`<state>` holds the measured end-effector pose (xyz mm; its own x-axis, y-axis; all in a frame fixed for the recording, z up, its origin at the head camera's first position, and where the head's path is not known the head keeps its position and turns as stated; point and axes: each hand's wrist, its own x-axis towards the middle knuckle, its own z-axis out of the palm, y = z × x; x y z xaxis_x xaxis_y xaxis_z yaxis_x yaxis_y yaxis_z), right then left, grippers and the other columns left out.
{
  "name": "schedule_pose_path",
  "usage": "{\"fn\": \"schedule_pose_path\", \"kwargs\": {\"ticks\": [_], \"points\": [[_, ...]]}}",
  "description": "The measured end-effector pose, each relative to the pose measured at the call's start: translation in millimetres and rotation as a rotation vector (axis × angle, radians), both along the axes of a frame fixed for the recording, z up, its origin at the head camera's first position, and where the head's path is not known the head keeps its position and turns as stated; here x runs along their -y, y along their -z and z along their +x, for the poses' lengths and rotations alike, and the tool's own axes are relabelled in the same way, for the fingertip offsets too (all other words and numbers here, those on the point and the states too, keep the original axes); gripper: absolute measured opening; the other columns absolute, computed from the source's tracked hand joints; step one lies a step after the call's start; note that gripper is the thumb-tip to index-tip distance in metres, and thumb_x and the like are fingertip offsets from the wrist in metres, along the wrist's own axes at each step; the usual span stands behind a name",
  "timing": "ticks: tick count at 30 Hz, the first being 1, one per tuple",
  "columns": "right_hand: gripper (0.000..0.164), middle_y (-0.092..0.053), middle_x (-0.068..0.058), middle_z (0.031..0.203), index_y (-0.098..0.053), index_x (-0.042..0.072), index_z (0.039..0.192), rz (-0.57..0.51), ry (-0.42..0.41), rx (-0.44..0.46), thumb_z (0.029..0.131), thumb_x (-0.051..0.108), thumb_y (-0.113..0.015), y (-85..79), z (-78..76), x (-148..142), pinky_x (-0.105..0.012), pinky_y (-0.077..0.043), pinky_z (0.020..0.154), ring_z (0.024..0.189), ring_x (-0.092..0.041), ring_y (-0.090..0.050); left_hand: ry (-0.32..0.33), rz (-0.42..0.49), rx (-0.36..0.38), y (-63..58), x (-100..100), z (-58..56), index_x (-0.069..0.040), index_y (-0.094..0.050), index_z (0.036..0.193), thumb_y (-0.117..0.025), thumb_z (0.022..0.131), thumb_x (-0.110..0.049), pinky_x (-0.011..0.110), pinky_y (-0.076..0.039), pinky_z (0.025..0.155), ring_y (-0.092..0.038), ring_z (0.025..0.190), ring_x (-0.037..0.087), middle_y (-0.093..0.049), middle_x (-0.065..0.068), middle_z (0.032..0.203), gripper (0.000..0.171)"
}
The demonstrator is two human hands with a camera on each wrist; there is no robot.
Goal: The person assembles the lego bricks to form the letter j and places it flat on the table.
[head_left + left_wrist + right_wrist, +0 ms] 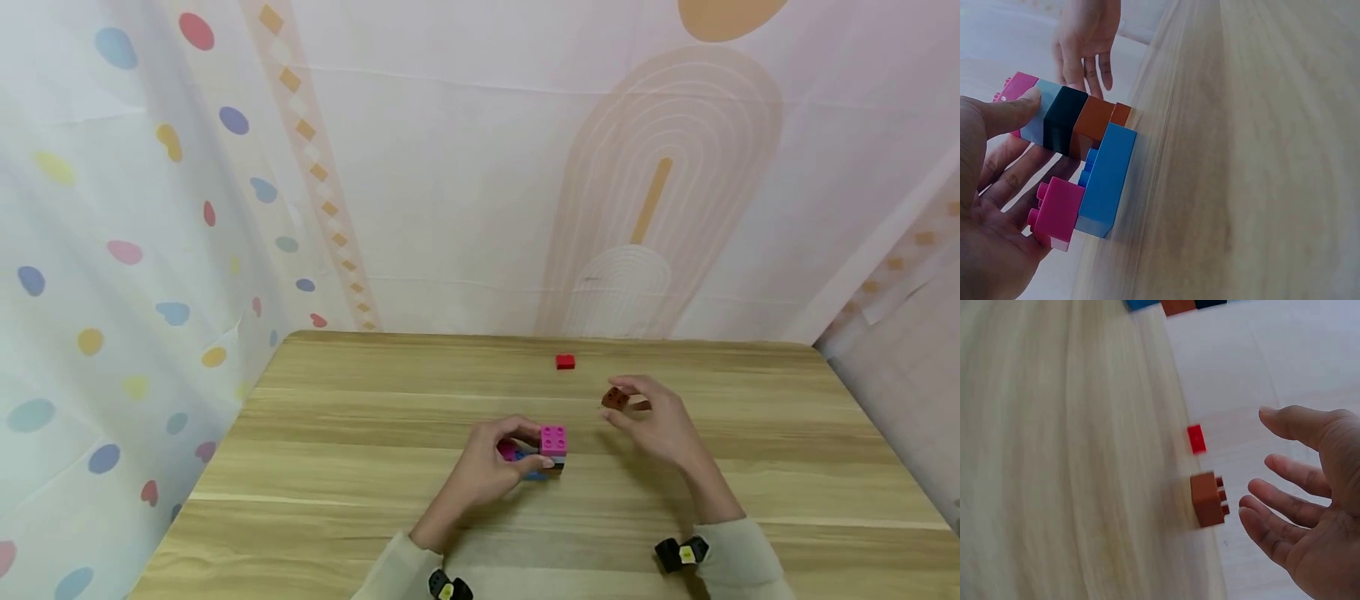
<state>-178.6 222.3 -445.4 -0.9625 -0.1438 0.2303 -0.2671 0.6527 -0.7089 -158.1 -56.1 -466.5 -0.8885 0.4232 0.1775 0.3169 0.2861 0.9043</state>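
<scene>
My left hand [483,465] grips a tower of toy building bricks, its thumb on one side and its fingers behind. In the left wrist view the tower runs from a pink brick [1017,87] through light blue [1047,115], black [1065,122] and brown [1092,124] bricks. A long blue brick [1109,178] joins its base, bearing another pink brick [1060,209] beside the left palm. My right hand [656,423] hovers around a loose brown brick [616,398], thumb and fingers spread. In the right wrist view a gap shows between the fingers and this brown brick [1207,500].
A small red brick [565,362] lies near the back of the wooden table [360,417], beyond the brown one. A patterned curtain [450,208] hangs behind the table's back edge and along the left. Black wrist cameras sit at both sleeves.
</scene>
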Motion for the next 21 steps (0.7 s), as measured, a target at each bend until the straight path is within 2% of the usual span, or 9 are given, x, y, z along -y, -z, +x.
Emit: {"fn": "schedule_pose_path", "kwargs": {"ticks": [7, 21], "points": [[0.053, -0.066, -0.020, 0.133, -0.061, 0.003, 0.139, 0.005, 0.028, 0.086, 0.093, 0.022, -0.078, 6.4, -8.0, -16.1, -0.050, -0.057, 0.093, 0.117, -0.036, -0.065, -0.002, -0.003, 0.018, 0.4, -0.4, -0.6, -0.024, -0.075, 0.109, -0.083, 0.087, -0.022, 0.022, -0.053, 0.073, -0.072, 0.098, 0.018, -0.077, -0.004, 0.106, 0.023], [0.051, -0.068, -0.021, 0.129, -0.060, 0.002, 0.140, 0.001, 0.052, 0.211, 0.095, 0.022, -0.075, 13.9, -22.5, -19.0, -0.048, -0.055, 0.095, 0.114, -0.036, -0.065, -0.004, -0.011, 0.016, 0.5, 0.7, -0.3, -0.024, -0.075, 0.109, -0.083, 0.088, -0.022, 0.022, -0.053, 0.073, -0.071, 0.098, 0.017, -0.077, -0.003, 0.106, 0.023]]}}
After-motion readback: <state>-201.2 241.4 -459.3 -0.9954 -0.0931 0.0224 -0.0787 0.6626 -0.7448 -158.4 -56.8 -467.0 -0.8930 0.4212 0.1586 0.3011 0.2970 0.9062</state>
